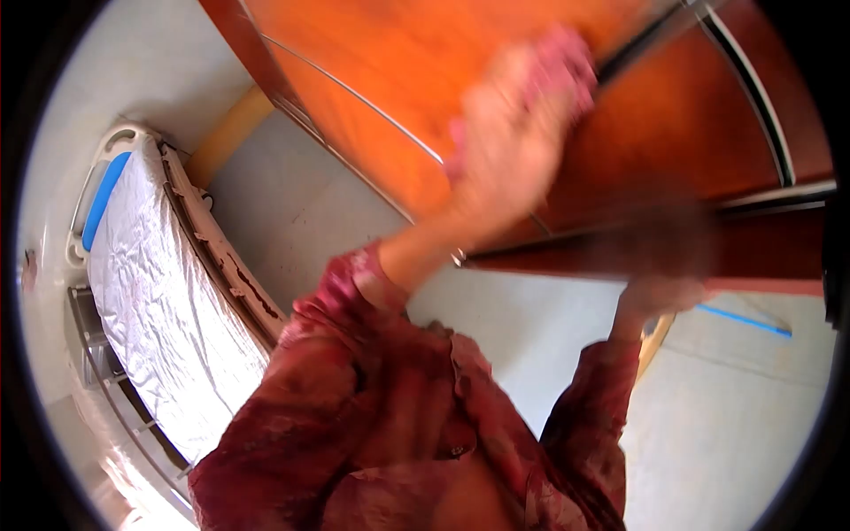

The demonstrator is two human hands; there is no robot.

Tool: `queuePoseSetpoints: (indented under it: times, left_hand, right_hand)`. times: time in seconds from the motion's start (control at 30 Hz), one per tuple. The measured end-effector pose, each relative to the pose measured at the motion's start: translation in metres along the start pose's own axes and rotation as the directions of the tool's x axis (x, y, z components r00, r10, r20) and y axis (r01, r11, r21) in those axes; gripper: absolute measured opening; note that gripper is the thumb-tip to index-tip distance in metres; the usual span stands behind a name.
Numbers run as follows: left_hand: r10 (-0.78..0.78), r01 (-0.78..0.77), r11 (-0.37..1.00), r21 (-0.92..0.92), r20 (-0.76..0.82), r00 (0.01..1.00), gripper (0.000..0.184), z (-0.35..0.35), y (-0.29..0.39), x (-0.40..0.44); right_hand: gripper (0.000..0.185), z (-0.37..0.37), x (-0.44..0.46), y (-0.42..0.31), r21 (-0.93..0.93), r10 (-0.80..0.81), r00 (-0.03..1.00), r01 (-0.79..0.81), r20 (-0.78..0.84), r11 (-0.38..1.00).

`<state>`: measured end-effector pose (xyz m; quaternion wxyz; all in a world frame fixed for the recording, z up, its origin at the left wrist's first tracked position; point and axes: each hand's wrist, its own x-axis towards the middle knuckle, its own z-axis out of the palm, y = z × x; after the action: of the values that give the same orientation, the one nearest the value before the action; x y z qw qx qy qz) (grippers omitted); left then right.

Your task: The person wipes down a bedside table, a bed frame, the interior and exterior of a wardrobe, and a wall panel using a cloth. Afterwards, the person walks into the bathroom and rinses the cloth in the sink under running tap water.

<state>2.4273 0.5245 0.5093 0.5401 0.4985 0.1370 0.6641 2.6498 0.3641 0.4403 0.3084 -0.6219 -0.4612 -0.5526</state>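
Observation:
My left hand (513,142), smeared by motion, is closed on a crumpled pink cloth (560,73). The cloth lies against the glossy orange-brown wooden panel (381,62) of what looks like a cabinet, near a dark strip (651,37) that crosses it. Lower down on the right, my right hand (660,292) is at the panel's lower dark-red edge (770,239). A dark blur covers its fingers, so I cannot make out whether they grip that edge.
At the left stands a bed with a shiny silvery-white cover (164,292) and an end board (106,199) with a blue panel. A thin blue stick (744,320) lies on the pale floor (726,425) at the right. Thin metallic lines (354,93) run across the wooden panel.

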Motion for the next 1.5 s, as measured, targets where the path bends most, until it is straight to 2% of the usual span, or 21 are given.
queuePoseSetpoints:
  times: [0.03,0.07,0.1,0.17,0.23,0.3,0.33,0.43,0.47,0.5,0.53,0.63,0.73,0.77,0.9,1.0,1.03,1.1,1.23,1.4,1.5]
  left_hand:
    - [0.081,-0.079,0.996,-0.052,0.029,0.996,0.016,0.010,-0.004,-0.004]
    - [0.127,-0.125,0.992,-0.033,0.068,0.990,0.019,0.017,-0.005,-0.009]
    - [0.168,-0.167,0.986,-0.016,0.109,0.980,0.021,0.020,-0.002,-0.015]
    - [0.178,-0.181,0.983,-0.002,0.177,0.968,0.020,0.015,0.006,-0.019]
    - [0.176,-0.185,0.983,0.011,0.246,0.953,0.019,0.010,0.006,-0.007]
    - [0.614,-0.639,0.729,0.244,0.178,0.769,0.021,0.007,0.006,0.019]
    - [0.647,-0.652,0.712,0.262,0.116,0.753,0.039,0.010,0.016,0.028]
    - [0.735,-0.764,0.540,0.352,0.246,0.633,0.043,0.000,0.019,0.082]
    - [0.812,-0.766,0.382,0.517,0.209,0.546,0.051,0.005,0.025,0.088]
    - [0.826,-0.777,0.364,0.513,0.207,0.524,0.051,0.006,0.031,0.089]
    - [0.761,-0.749,0.356,0.559,0.292,0.580,0.055,0.006,0.034,0.083]
    - [0.478,-0.781,0.279,0.559,0.625,0.617,0.062,-0.005,0.011,0.043]
    - [0.293,-0.957,0.139,0.257,0.912,0.287,0.037,-0.044,-0.037,0.013]
    - [0.313,-0.963,0.126,0.237,0.912,0.265,0.037,-0.048,-0.033,0.022]
    - [0.380,-0.826,-0.069,0.559,0.781,0.496,0.034,-0.069,0.001,0.083]
    - [0.555,-0.585,0.121,0.802,0.434,0.709,0.042,-0.066,0.071,0.175]
    - [0.686,-0.617,0.139,0.775,0.373,0.624,0.044,-0.071,0.092,0.215]
    - [0.747,-0.576,0.215,0.789,0.248,0.617,0.048,-0.073,0.136,0.284]
    - [0.820,-0.570,0.091,0.817,0.263,0.508,0.047,-0.018,0.217,0.360]
    - [0.813,-0.802,-0.210,0.559,0.555,0.174,0.036,0.125,0.255,0.280]
    - [0.791,-0.942,-0.200,0.270,0.612,0.008,0.041,0.182,0.231,0.212]
  right_hand:
    - [0.024,-0.002,-0.007,0.010,-0.140,0.023,0.998,-0.013,0.064,0.990]
    - [0.035,0.007,-0.030,0.037,0.111,0.114,0.993,-0.112,-0.012,0.987]
    - [0.053,0.009,-0.048,0.038,0.249,0.476,0.877,-0.478,0.073,0.843]
    - [0.063,-0.002,0.016,-0.021,0.520,0.549,0.834,-0.496,0.062,0.695]
    - [0.065,-0.010,0.021,-0.029,0.376,0.517,0.852,-0.508,0.085,0.775]
    - [0.067,-0.016,0.032,-0.042,0.215,0.493,0.863,-0.505,0.112,0.836]
    - [0.061,-0.017,0.038,-0.053,0.266,0.509,0.856,-0.513,0.088,0.816]
    - [0.063,-0.012,0.031,-0.044,0.269,0.529,0.847,-0.522,0.055,0.809]
    - [0.063,-0.009,0.027,-0.042,0.428,0.607,0.794,-0.563,0.041,0.707]
    - [0.066,-0.009,0.030,-0.042,0.576,0.676,0.736,-0.572,0.046,0.584]
    - [0.072,-0.015,0.035,-0.040,0.339,0.648,0.748,-0.653,0.145,0.678]
    - [0.077,-0.023,0.055,-0.062,0.454,0.682,0.701,-0.687,0.208,0.568]
    - [0.081,-0.006,-0.003,-0.014,0.464,0.606,0.761,-0.635,0.233,0.618]
    - [0.081,-0.010,0.017,-0.026,0.469,0.610,0.766,-0.623,0.204,0.626]
    - [0.086,-0.026,0.060,-0.064,0.493,0.633,0.744,-0.641,0.212,0.588]
    - [0.078,-0.027,0.067,-0.068,0.547,0.613,0.763,-0.609,0.206,0.574]
    - [0.078,-0.030,0.065,-0.066,0.557,0.626,0.759,-0.602,0.178,0.572]
    - [0.071,-0.036,0.062,-0.060,0.322,0.548,0.783,-0.621,0.293,0.715]
    - [0.064,-0.033,0.076,-0.072,0.517,0.608,0.775,-0.596,0.171,0.614]
    - [0.058,-0.046,0.091,-0.071,0.560,0.550,0.817,-0.542,0.175,0.627]
    - [0.058,-0.048,0.089,-0.061,0.521,0.493,0.858,-0.490,0.146,0.699]
